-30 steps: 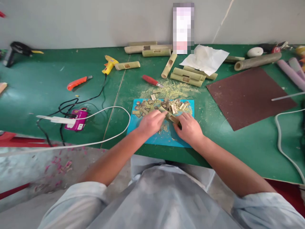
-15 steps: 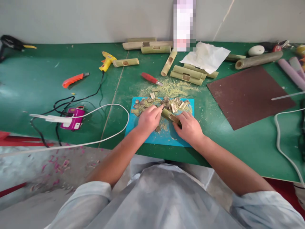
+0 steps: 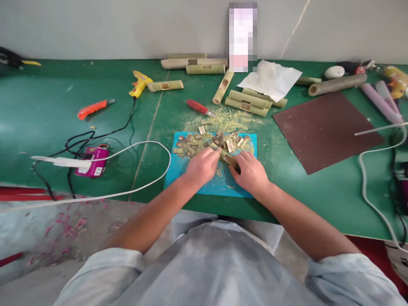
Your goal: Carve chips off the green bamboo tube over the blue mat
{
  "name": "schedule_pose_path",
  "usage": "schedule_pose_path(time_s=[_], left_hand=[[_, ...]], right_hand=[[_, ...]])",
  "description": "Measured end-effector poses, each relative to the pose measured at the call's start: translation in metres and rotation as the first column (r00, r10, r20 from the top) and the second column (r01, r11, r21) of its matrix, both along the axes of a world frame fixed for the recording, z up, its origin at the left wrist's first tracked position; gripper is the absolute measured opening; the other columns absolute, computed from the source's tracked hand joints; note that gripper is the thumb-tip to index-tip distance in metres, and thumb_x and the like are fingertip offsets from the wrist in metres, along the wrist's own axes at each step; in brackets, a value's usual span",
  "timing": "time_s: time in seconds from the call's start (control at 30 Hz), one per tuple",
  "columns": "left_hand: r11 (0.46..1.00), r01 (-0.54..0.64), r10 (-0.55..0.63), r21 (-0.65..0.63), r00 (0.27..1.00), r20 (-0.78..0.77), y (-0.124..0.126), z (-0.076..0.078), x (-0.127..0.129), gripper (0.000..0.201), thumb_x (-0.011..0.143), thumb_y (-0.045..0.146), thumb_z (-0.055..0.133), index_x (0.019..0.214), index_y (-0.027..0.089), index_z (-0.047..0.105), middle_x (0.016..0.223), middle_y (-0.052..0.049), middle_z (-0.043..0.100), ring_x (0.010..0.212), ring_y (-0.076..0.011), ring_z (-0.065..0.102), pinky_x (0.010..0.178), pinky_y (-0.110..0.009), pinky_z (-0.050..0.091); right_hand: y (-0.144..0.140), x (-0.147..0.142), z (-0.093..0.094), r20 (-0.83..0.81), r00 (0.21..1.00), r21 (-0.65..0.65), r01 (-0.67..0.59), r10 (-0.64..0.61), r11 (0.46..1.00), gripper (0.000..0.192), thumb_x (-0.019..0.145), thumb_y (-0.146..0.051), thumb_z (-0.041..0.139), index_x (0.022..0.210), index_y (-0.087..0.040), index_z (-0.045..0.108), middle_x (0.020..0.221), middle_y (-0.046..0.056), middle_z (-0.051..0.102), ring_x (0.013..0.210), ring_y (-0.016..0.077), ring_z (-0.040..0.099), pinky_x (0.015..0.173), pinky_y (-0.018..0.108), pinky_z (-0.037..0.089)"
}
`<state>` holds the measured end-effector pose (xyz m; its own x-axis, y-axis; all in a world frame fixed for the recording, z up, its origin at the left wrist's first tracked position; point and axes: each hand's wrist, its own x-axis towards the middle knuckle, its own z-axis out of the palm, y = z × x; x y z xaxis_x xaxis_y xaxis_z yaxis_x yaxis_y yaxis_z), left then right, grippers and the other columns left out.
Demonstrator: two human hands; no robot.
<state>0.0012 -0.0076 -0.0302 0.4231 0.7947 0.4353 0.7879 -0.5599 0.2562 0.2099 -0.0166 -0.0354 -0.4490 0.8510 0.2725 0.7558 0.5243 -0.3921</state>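
A short green bamboo tube (image 3: 229, 160) with a rectangular opening cut in its side lies slantwise between my two hands, low over a blue sheet (image 3: 210, 187). My left hand (image 3: 203, 165) is closed at its far left end, fingers bent and partly covering it. Around the near right end, my right hand (image 3: 253, 171) is wrapped, thumb underneath. Just beyond the hands, many small bamboo chips (image 3: 191, 145) and shavings are heaped on the sheet. Behind them a red-handled blade tool (image 3: 197, 106) rests beside pale sawdust (image 3: 237, 120).
Several cut bamboo tubes (image 3: 248, 99) lie farther back, near crumpled white paper (image 3: 270, 78). To the left are a yellow glue gun (image 3: 140, 84), an orange cutter (image 3: 92, 109) and a purple power strip (image 3: 97, 161) with cables. A brown board (image 3: 325, 131) lies right.
My left hand has shifted slightly along the tube toward my right hand, covering more of it. My right hand keeps its hold. The whole view has shifted slightly.
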Motion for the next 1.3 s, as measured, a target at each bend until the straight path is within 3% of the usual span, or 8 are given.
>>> schedule_pose_path(time_s=[0.07, 0.17, 0.3, 0.63, 0.73, 0.83, 0.97, 1.3], left_hand=[[1.000, 0.017, -0.017, -0.009, 1.000, -0.006, 0.0002, -0.0007, -0.0008, 0.033, 0.103, 0.024, 0.040, 0.117, 0.010, 0.068, 0.078, -0.007, 0.064, 0.073, -0.0146, 0.061, 0.067, -0.024, 0.049], [0.999, -0.053, 0.052, 0.010, 0.999, 0.006, 0.0019, -0.0012, -0.0042, 0.034, 0.104, 0.026, 0.039, 0.116, 0.010, 0.068, 0.080, -0.008, 0.064, 0.074, -0.0150, 0.061, 0.068, -0.025, 0.050], [1.000, 0.022, -0.022, -0.023, 1.000, -0.014, 0.0021, -0.0014, -0.0053, 0.036, 0.104, 0.025, 0.037, 0.120, 0.010, 0.066, 0.080, -0.007, 0.064, 0.075, -0.0150, 0.061, 0.069, -0.025, 0.050], [0.999, -0.013, 0.014, 0.041, 1.000, -0.025, 0.0021, 0.0003, -0.0028, 0.036, 0.104, 0.024, 0.037, 0.114, 0.009, 0.068, 0.077, -0.008, 0.063, 0.071, -0.0158, 0.060, 0.065, -0.026, 0.048], [1.000, 0.012, -0.012, 0.009, 0.998, -0.059, 0.0018, 0.0014, -0.0018, 0.035, 0.104, 0.025, 0.037, 0.117, 0.011, 0.067, 0.076, -0.007, 0.062, 0.071, -0.0153, 0.060, 0.065, -0.025, 0.047], [0.999, -0.034, 0.034, 0.002, 0.999, -0.023, 0.0013, 0.0015, -0.0001, 0.036, 0.104, 0.025, 0.037, 0.115, 0.010, 0.068, 0.076, -0.007, 0.061, 0.071, -0.0158, 0.060, 0.064, -0.025, 0.047], [0.998, 0.035, -0.035, -0.049, 0.999, -0.008, 0.0010, -0.0007, -0.0002, 0.036, 0.104, 0.025, 0.038, 0.119, 0.008, 0.066, 0.079, -0.008, 0.062, 0.074, -0.0165, 0.061, 0.067, -0.026, 0.048], [0.999, 0.033, -0.031, 0.038, 0.998, -0.046, 0.0032, 0.0014, -0.0046, 0.034, 0.103, 0.023, 0.040, 0.115, 0.009, 0.068, 0.074, -0.006, 0.060, 0.069, -0.0152, 0.058, 0.063, -0.025, 0.045]], right_hand=[[-0.0001, 0.0002, -0.0003, 0.001, 1.000, 0.001, 0.001, -0.001, 1.000, 0.009, 0.090, -0.027, 0.053, 0.082, -0.022, 0.053, 0.083, 0.008, 0.056, 0.082, 0.0239, 0.051, 0.071, 0.037, 0.044], [-0.0002, 0.0006, -0.0011, -0.003, 1.000, -0.001, 0.002, -0.002, 1.000, 0.009, 0.090, -0.027, 0.053, 0.082, -0.022, 0.052, 0.083, 0.008, 0.057, 0.081, 0.0236, 0.051, 0.071, 0.037, 0.044], [-0.0001, 0.0006, -0.0016, -0.012, 1.000, -0.005, 0.005, -0.005, 1.000, 0.009, 0.090, -0.026, 0.052, 0.082, -0.022, 0.052, 0.083, 0.008, 0.056, 0.082, 0.0234, 0.051, 0.071, 0.037, 0.043], [0.0002, 0.0005, -0.0001, -0.012, 1.000, -0.019, 0.003, -0.003, 1.000, 0.008, 0.090, -0.027, 0.053, 0.084, -0.021, 0.053, 0.085, 0.008, 0.057, 0.084, 0.0242, 0.052, 0.072, 0.037, 0.044], [0.0002, 0.0004, -0.0004, -0.013, 1.000, -0.021, 0.005, -0.005, 1.000, 0.008, 0.090, -0.027, 0.052, 0.085, -0.021, 0.054, 0.084, 0.008, 0.057, 0.083, 0.0242, 0.051, 0.071, 0.037, 0.043], [0.0003, 0.0001, -0.0008, -0.010, 1.000, -0.018, 0.004, -0.005, 1.000, 0.009, 0.091, -0.028, 0.052, 0.084, -0.021, 0.054, 0.084, 0.008, 0.057, 0.082, 0.0236, 0.051, 0.071, 0.037, 0.043], [0.0004, -0.0003, -0.0007, -0.005, 1.000, -0.012, 0.010, -0.010, 1.000, 0.009, 0.090, -0.027, 0.054, 0.083, -0.021, 0.054, 0.084, 0.008, 0.057, 0.082, 0.0232, 0.052, 0.070, 0.036, 0.043], [-0.0003, -0.0004, -0.0017, 0.001, 1.000, -0.020, 0.016, -0.016, 1.000, 0.010, 0.090, -0.027, 0.054, 0.083, -0.021, 0.054, 0.085, 0.008, 0.057, 0.082, 0.0234, 0.051, 0.072, 0.036, 0.043]])
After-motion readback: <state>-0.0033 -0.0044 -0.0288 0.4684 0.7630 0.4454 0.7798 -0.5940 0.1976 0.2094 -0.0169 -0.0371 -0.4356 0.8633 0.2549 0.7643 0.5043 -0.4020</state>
